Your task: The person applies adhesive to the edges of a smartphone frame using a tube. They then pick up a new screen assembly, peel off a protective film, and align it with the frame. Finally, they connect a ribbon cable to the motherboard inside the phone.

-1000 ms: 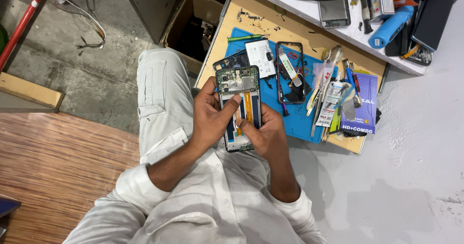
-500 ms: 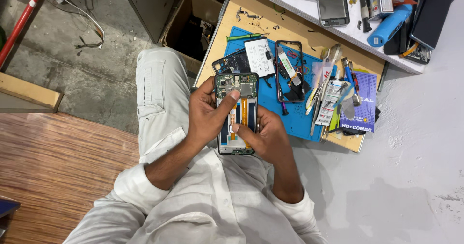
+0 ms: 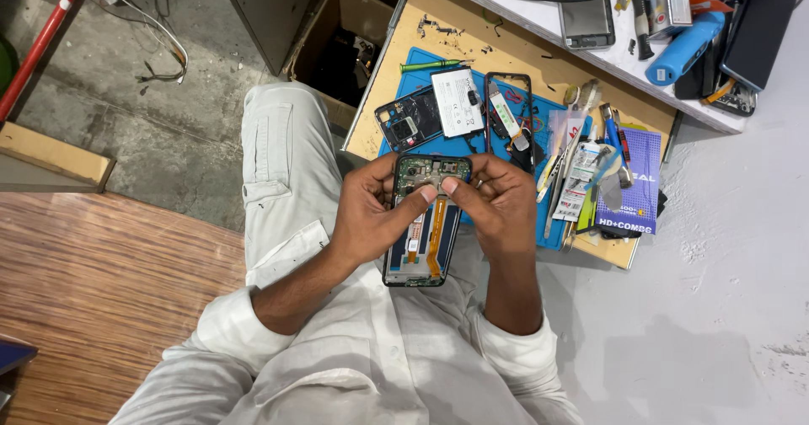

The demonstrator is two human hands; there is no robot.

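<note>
I hold an opened smartphone (image 3: 424, 240) over my lap, its back cover off, with a green circuit board at the top and an orange flex cable running down the middle. My left hand (image 3: 375, 214) grips its left edge, thumb pressing on the board area. My right hand (image 3: 497, 202) holds the right upper edge, thumb tip meeting the left thumb near the board. Just beyond the phone lies a blue work mat (image 3: 472, 143) on a wooden board (image 3: 396, 63), carrying a white battery (image 3: 458, 101), a black back housing (image 3: 408, 120) and a black phone frame (image 3: 509, 113).
Tweezers, plastic tools and packets (image 3: 581, 172) lie right of the mat, beside a purple box (image 3: 634, 181). A white shelf at top right holds a phone (image 3: 585, 8), a blue cylinder (image 3: 684, 48) and a dark tablet (image 3: 758, 29). An open cardboard box (image 3: 341, 50) stands on the floor.
The phone has dropped lower and nearer to my body. My right hand moved from the phone's lower part up to its top, so both thumbs now meet at the circuit board.
</note>
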